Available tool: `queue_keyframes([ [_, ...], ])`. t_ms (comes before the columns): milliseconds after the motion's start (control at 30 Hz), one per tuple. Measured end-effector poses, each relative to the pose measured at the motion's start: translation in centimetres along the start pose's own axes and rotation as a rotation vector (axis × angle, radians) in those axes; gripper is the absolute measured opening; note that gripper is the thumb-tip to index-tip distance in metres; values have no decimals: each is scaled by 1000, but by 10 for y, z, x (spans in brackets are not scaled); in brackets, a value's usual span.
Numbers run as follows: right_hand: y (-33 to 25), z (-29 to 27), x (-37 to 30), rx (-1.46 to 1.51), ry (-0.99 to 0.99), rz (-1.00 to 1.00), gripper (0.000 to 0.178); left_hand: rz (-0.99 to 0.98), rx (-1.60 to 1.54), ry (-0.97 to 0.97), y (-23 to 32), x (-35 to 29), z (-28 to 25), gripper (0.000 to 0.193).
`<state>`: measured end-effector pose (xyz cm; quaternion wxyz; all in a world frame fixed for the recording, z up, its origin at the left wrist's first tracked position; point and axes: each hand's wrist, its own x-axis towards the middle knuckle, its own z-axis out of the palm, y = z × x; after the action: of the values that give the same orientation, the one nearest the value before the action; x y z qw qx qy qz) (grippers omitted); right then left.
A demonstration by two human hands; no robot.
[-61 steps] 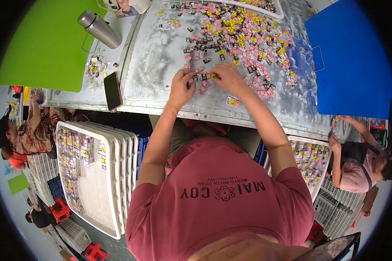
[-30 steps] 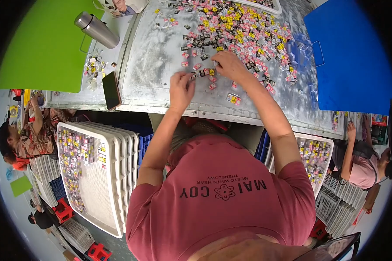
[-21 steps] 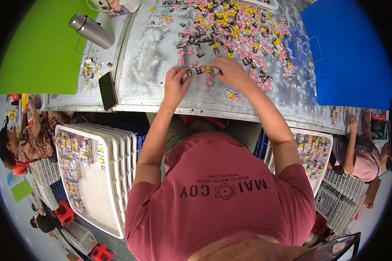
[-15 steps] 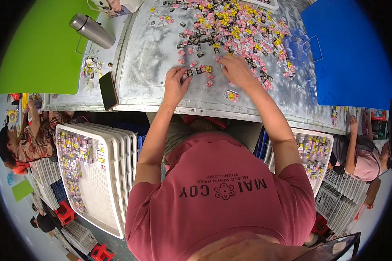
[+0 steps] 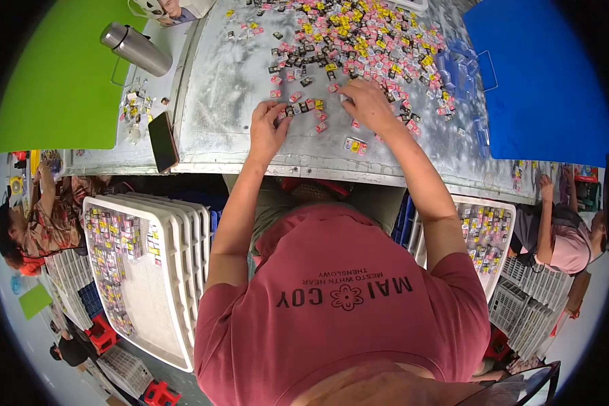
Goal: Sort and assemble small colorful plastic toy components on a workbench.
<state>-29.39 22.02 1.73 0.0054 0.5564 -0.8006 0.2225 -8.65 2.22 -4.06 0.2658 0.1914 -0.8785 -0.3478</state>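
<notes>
My left hand (image 5: 269, 132) is closed, thumb and fingers pinching the left end of a short row of small square tiles (image 5: 299, 109). Black and pink-white pieces make up the row, with a yellow one at its right end. To the right, my right hand (image 5: 367, 105) is over the near edge of the spread of tiles, its thumb and index finger apart. A pink tile (image 5: 333, 88) lies by its fingertips, and another pink tile (image 5: 355, 124) sits just below the hand. Two loose pink tiles (image 5: 321, 126) lie below the row. Nearer me rests a small block of tiles (image 5: 355, 145).
A large heap of tiles (image 5: 358, 40) covers the far table, with clear plastic cases (image 5: 459, 71) beside it. A phone (image 5: 163, 142) and steel flask (image 5: 137, 49) are at left. Green (image 5: 54, 81) and blue boards (image 5: 541, 81) flank me; stacked white trays (image 5: 176, 284) stand below. Other people work on both sides.
My right hand has shifted slightly, and a pink tile now shows below it where none was visible. My left hand keeps its pinch on the row. The whole view has shifted a little.
</notes>
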Motion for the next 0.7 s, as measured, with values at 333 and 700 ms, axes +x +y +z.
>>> queue_keyframes([
  [333,-11,28,14,240,-136,18,44,84,2,-41,1,11,-1,33],
  [700,-21,34,31,266,-220,35,43,78,-25,-74,1,16,-1,32],
])
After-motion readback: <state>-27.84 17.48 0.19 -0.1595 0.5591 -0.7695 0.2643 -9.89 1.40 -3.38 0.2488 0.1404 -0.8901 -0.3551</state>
